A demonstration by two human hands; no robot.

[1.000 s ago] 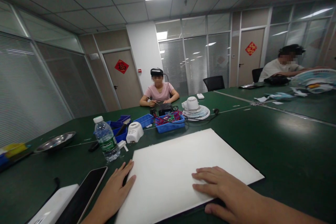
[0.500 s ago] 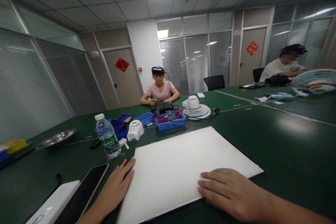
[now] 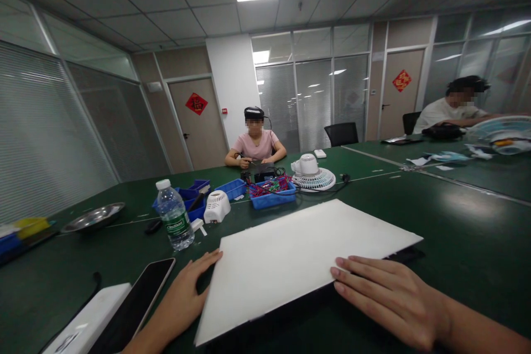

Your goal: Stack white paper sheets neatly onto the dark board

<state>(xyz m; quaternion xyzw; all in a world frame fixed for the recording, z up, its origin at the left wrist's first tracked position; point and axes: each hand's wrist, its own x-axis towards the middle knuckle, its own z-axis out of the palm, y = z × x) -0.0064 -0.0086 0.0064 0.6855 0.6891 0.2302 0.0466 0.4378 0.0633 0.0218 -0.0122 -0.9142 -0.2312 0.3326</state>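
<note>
A flat white board (image 3: 307, 249) is in front of me, its near edge raised off the green table with dark shadow beneath. My left hand (image 3: 188, 287) holds its left edge, fingertips at the upper left corner. On the near right edge, the fingers of my right hand (image 3: 390, 296) lie straight across the top. The right thumb is hidden. Something dark shows under the board's right corner, too shadowed to name. Left of my left hand lie a black-screened phone (image 3: 135, 304) and a white box (image 3: 89, 321).
A water bottle (image 3: 176, 218), a white plastic housing (image 3: 217, 206), a blue tray of wires (image 3: 271, 202) and a fan part (image 3: 314, 177) stand beyond the board. A metal dish (image 3: 93, 218) is at left. Two people sit across the table (image 3: 448, 221).
The board's near and right edges have risen off the table, and it now tilts. My right hand has moved slightly right and up with it. The view has shifted a little.
</note>
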